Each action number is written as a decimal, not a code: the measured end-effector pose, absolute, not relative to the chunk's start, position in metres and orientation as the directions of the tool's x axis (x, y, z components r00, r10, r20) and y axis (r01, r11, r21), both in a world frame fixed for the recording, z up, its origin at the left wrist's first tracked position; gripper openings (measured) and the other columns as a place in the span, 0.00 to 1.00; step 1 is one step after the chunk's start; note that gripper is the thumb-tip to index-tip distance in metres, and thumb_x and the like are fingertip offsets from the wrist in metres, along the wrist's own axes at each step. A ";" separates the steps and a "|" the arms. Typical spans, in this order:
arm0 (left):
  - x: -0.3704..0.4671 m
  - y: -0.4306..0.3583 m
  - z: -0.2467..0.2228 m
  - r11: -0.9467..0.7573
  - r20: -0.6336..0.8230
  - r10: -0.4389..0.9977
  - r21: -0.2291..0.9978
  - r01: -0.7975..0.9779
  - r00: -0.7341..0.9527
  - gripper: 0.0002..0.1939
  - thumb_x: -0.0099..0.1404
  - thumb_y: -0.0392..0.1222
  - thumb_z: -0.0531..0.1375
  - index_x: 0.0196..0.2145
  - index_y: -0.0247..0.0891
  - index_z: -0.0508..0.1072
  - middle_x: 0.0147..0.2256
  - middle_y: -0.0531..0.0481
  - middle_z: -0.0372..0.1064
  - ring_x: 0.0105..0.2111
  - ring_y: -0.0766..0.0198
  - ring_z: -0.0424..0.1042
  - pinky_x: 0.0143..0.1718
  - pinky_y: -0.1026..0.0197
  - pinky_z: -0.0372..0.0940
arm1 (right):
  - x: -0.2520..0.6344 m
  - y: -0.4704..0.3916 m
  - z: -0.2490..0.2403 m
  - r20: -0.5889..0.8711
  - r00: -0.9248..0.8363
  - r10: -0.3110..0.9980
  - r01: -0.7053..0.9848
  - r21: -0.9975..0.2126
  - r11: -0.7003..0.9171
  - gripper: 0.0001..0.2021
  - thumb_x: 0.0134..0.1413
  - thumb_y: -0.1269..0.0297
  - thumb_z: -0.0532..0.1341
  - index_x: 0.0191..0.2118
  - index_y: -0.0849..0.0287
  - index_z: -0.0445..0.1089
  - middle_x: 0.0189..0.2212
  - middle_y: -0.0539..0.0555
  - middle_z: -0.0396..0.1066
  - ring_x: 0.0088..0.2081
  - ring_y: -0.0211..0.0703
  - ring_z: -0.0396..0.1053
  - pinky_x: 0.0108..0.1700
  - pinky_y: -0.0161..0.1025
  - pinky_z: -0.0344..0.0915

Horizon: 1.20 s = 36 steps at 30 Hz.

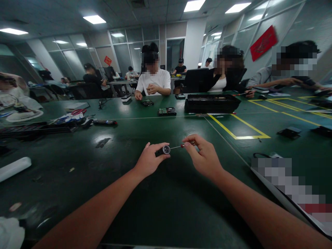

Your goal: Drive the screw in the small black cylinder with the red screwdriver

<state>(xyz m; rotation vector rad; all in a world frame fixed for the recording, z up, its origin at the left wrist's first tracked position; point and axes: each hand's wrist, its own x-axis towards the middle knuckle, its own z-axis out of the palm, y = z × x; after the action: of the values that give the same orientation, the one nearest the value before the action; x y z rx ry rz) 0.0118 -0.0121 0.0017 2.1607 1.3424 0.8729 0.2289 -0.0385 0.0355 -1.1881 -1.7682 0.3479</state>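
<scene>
Near the middle of the head view, my left hand (149,160) grips a small dark cylindrical part (166,149) between thumb and fingers, its round, light-rimmed end turned to the right. My right hand (204,155) is closed around the red handle of a screwdriver (176,147). The thin metal shaft points left, and its tip reaches the round end of the part. How deep the tip sits inside cannot be made out. Both hands are above the dark green table (166,214).
Beyond my hands lie a circuit board (167,111) and a long black housing (212,103). A black pen-like tool (105,122) and red-handled scissors (78,111) are at the left. Papers (290,193) lie at the right. Several people sit across the table.
</scene>
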 end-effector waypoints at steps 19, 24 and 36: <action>0.011 -0.014 0.002 -0.439 0.296 0.898 0.634 0.636 0.325 0.21 0.64 0.45 0.67 0.54 0.50 0.74 0.50 0.51 0.76 0.53 0.53 0.72 0.68 0.31 0.38 | 0.228 -0.038 0.035 0.387 -0.081 0.918 0.547 -0.753 0.366 0.14 0.67 0.56 0.53 0.52 0.55 0.66 0.31 0.52 0.74 0.29 0.44 0.70 0.30 0.40 0.62; 0.011 -0.013 0.003 -0.431 0.301 0.902 0.642 0.634 0.309 0.20 0.64 0.44 0.67 0.54 0.50 0.74 0.52 0.51 0.75 0.55 0.52 0.71 0.67 0.30 0.38 | 0.227 -0.036 0.032 0.376 -0.068 0.924 0.494 -0.792 0.358 0.14 0.67 0.56 0.52 0.53 0.55 0.64 0.32 0.52 0.73 0.30 0.44 0.71 0.32 0.42 0.64; 0.009 -0.014 0.005 -0.532 0.409 0.844 0.554 0.641 0.348 0.20 0.64 0.44 0.66 0.54 0.51 0.73 0.53 0.51 0.74 0.55 0.55 0.70 0.68 0.32 0.39 | 0.227 -0.017 0.024 0.138 0.111 0.984 -0.170 -0.973 0.156 0.15 0.59 0.50 0.61 0.32 0.56 0.67 0.23 0.46 0.63 0.24 0.37 0.61 0.29 0.39 0.64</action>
<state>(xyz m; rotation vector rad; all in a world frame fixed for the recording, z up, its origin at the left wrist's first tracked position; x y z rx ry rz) 0.0089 -0.0139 0.0055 2.3187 1.3212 0.9734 0.2268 -0.0168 0.0238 -1.0167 -1.0737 1.1090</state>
